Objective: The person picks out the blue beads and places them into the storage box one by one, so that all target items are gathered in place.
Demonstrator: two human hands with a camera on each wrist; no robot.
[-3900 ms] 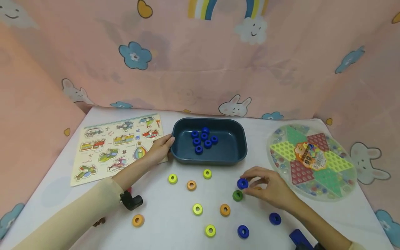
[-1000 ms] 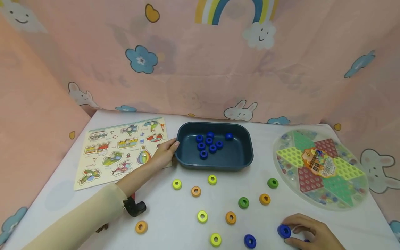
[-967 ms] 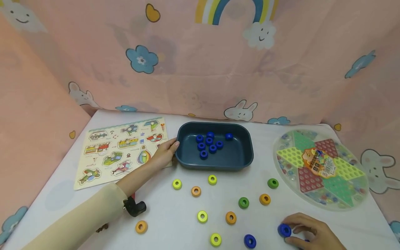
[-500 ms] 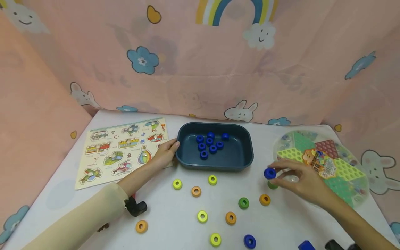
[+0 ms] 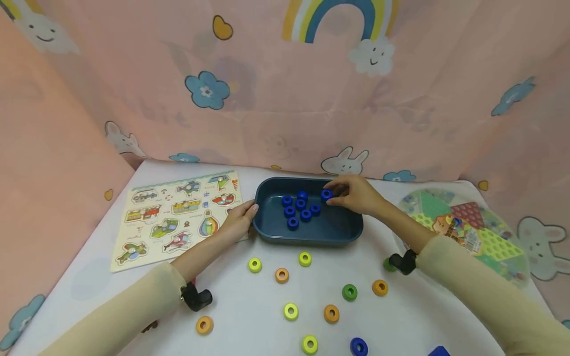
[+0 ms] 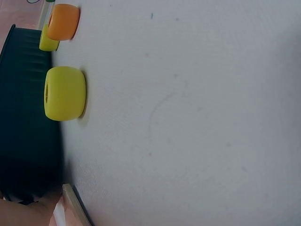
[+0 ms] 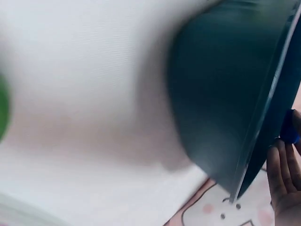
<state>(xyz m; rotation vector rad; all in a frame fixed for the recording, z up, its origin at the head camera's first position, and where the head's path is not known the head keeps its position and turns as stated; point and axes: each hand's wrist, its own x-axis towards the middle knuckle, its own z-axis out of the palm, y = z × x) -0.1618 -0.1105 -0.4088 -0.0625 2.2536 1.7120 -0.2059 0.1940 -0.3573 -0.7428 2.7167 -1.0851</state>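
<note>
The left hand (image 5: pixel 237 223) grips the left rim of a dark teal tray (image 5: pixel 307 242), thumb at the edge. Over the tray's back right part, the right hand (image 5: pixel 358 196) pinches a blue ring (image 5: pixel 323 197) between thumb and fingertips. In the right wrist view, this blue ring (image 7: pixel 288 131) shows just past the tray's rim. Several more blue rings (image 5: pixel 293 227) lie grouped on the tray floor, left of the held one. From the left wrist, a yellow ring (image 6: pixel 70 94) stands close to the tray wall (image 6: pixel 28 117).
Yellow, orange and green rings, such as an orange ring (image 5: pixel 331 320), lie scattered in front of the tray. One blue ring (image 5: pixel 358 353) is near the front edge. A picture puzzle board (image 5: pixel 153 210) lies left; a round Chinese checkers board (image 5: pixel 503 252) is right, partly behind the right arm.
The right hand took a blue ring from the front right of the table and carried it leftward and back, over the tray. The left hand keeps its grip on the rim.
</note>
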